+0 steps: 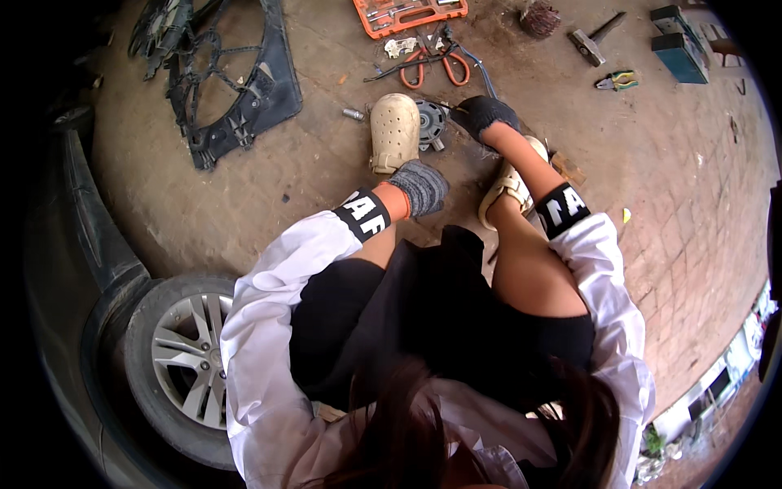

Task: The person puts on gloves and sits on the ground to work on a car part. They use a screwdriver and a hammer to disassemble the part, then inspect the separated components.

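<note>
My left hand point(419, 187), in a grey knit glove, is curled closed just behind the heel of my cream clog point(395, 126). Anything inside its fingers is hidden. Farther out, my right hand point(490, 114) wears a dark glove and has its fingers bent downward. A thin dark strip point(440, 103) runs from it toward a round grey motor-like part point(432, 124) on the ground between my feet. What the right fingers grip is too dark to make out. My other clog point(511, 183) lies partly under the right forearm.
Orange-handled cutters point(436, 69) lie beyond the motor, near an open orange tool case point(407, 15). At the right are a hammer point(588, 47), pliers point(617, 80) and a teal box point(680, 57). A black plastic frame point(277, 90) and a car wheel point(191, 350) are on the left.
</note>
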`<state>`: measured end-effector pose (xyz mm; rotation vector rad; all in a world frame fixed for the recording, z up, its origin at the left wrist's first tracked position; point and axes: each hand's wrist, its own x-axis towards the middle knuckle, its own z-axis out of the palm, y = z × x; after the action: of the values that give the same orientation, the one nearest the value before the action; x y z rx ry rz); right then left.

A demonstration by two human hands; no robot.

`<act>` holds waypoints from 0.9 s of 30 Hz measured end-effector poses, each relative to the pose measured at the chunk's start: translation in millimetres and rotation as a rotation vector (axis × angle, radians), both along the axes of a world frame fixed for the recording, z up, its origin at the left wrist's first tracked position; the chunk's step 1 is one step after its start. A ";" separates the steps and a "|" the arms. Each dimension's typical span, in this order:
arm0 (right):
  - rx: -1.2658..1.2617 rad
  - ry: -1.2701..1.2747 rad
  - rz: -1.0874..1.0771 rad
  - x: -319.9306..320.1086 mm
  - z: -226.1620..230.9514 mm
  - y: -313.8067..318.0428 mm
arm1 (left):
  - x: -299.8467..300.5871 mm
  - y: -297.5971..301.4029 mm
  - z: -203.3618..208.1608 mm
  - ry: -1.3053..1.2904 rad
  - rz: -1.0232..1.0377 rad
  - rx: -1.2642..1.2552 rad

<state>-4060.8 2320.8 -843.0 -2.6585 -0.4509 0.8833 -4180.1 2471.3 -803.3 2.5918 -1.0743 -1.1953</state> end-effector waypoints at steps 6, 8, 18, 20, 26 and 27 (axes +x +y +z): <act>0.117 -0.012 0.074 -0.9 -10.8 -7.5 | 11.4 12.7 -54.1 -0.032 0.234 -0.186; 0.093 0.015 0.092 12.0 -12.4 -7.7 | 16.9 8.1 -59.8 -0.092 0.359 -0.257; 0.013 -0.085 0.319 71.7 -16.9 -13.6 | 52.6 -23.0 -38.4 -0.479 0.869 -0.596; -0.024 -0.072 0.384 80.0 -19.1 -4.9 | 59.4 -28.9 -45.4 -0.561 1.030 -0.675; 0.175 0.036 0.231 88.3 -7.0 -8.5 | 110.9 -33.1 -71.4 -0.509 0.936 -0.509; 0.244 0.043 0.202 89.3 -15.1 -16.6 | 115.4 -37.0 -74.2 -0.458 0.897 -0.479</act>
<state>-3971.5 2304.1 -858.2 -2.3974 -0.7756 0.8781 -4064.8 2434.3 -877.4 2.4807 -0.0951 -0.1266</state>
